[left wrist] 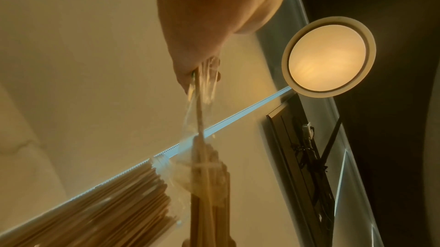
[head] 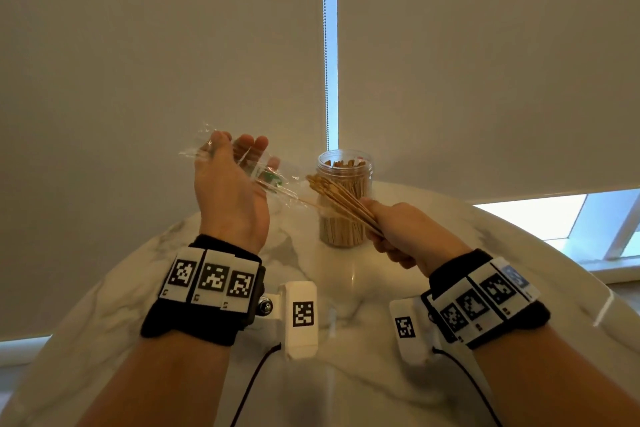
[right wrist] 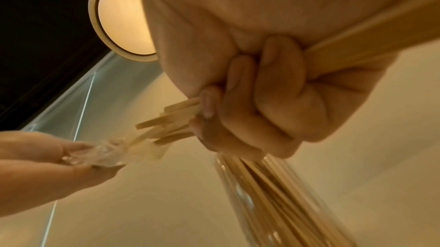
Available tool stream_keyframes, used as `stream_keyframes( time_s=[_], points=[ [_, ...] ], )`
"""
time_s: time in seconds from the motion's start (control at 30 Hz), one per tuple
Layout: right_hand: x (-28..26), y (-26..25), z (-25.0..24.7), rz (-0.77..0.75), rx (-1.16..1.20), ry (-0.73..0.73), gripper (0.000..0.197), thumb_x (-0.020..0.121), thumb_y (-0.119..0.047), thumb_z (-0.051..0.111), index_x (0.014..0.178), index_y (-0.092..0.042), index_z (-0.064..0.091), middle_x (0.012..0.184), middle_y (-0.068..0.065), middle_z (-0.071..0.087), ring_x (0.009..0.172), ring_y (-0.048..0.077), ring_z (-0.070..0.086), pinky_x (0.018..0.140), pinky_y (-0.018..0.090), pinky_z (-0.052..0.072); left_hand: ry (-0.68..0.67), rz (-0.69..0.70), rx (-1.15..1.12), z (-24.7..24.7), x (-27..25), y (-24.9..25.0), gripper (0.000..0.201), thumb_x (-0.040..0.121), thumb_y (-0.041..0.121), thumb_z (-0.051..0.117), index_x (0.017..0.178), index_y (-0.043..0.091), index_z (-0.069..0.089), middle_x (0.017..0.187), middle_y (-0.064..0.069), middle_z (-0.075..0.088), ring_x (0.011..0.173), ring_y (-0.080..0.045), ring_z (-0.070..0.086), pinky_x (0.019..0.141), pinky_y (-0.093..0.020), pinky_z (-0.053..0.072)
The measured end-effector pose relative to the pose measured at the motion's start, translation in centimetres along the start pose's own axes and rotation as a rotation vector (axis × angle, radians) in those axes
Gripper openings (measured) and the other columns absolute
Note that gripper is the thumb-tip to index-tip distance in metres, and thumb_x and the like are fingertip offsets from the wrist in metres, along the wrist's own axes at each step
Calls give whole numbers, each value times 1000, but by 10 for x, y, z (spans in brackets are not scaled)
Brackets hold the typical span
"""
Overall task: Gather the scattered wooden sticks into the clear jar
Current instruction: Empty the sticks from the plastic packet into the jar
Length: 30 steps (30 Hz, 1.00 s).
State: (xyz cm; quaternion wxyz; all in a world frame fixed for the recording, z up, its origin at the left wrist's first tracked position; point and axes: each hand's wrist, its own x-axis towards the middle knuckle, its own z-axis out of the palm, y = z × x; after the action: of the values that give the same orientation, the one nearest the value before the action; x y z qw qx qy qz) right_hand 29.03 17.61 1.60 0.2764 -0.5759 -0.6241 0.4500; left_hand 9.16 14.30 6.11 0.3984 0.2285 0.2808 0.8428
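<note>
Marble table carries clear jar of sticks

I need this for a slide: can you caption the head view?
Right hand grips a bundle of sticks in front of the jar, left hand holds the plastic wrapper.

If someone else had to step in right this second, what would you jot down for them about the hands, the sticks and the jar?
Left hand: raised above the table, pinching a crinkled clear plastic wrapper that still has a few sticks in it.
Right hand: gripping a bundle of wooden sticks in a fist, their free ends pointing at the wrapper.
Clear jar: upright on the marble table, lid off, already well filled with sticks.
Done: most sticks are in the jar; this bundle is out of the wrapper.
Left: free the last sticks from the wrapper, drop the bundle into the jar, put the wrapper aside.
</note>
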Motion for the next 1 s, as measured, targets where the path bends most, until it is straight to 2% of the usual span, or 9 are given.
stream_keyframes(
  time_s=[0.2,0.33,0.5,0.6,0.67,0.73,0.8,0.93,1.0],
  points=[
    [3,0,-17,5,61,74,56,99,-55,35,60,-19,51,46,-5,41,38,12,28,41,23,25,69,-116,-15,-4,0,-14,18,105,23,47,118,13,55,92,-4,65,84,-21,71,93,-54,53],
    [2,-4,-25,-36,113,137,51,96,-50,38,57,-19,48,43,-5,39,34,12,27,41,21,24,138,-250,16,-7,-5,-28,27,104,25,48,126,11,54,94,-4,62,82,-18,66,89,-47,56],
    [0,-6,-7,-138,34,140,57,98,-57,35,66,-16,58,50,-2,50,36,12,36,40,20,31,-198,-325,273,8,-31,-42,75,82,69,56,131,13,48,104,-2,66,90,-15,62,85,-41,55],
    [2,-4,2,-175,-96,161,65,99,-57,32,73,-9,66,57,3,57,40,14,44,42,23,38,-322,-297,299,12,-40,-53,64,79,62,66,128,23,53,102,-3,71,96,-20,69,89,-44,55],
    [1,-3,6,-183,-123,156,68,101,-57,30,73,-7,67,57,4,58,41,15,46,42,24,39,-290,-289,299,12,-41,-58,31,94,40,62,119,22,57,93,-3,68,89,-21,67,89,-44,53],
    [-2,-4,8,-188,-129,137,71,101,-61,27,73,-8,67,59,3,60,42,14,48,41,23,39,-228,-275,327,12,-42,-61,11,102,27,53,108,21,59,84,-2,64,75,-14,63,78,-36,52],
    [-6,-7,10,-207,-151,101,76,97,-70,26,69,-11,65,58,1,59,41,11,47,41,21,38,-191,-257,330,12,-41,-63,12,103,27,49,106,21,59,81,0,63,67,-9,64,67,-29,50],
    [-14,-10,12,-288,-191,-4,78,80,-87,33,62,-14,54,52,-1,48,36,8,37,38,19,34,-106,-265,267,8,-31,-59,33,104,41,44,119,16,59,91,-1,63,82,-13,60,72,-32,49],
    [-14,-9,10,-297,-210,-14,77,74,-89,39,65,-15,53,55,0,48,38,9,37,38,20,34,19,-261,221,-1,-18,-54,37,104,45,41,117,17,60,91,-1,60,76,-12,52,64,-29,44]
  ],
)
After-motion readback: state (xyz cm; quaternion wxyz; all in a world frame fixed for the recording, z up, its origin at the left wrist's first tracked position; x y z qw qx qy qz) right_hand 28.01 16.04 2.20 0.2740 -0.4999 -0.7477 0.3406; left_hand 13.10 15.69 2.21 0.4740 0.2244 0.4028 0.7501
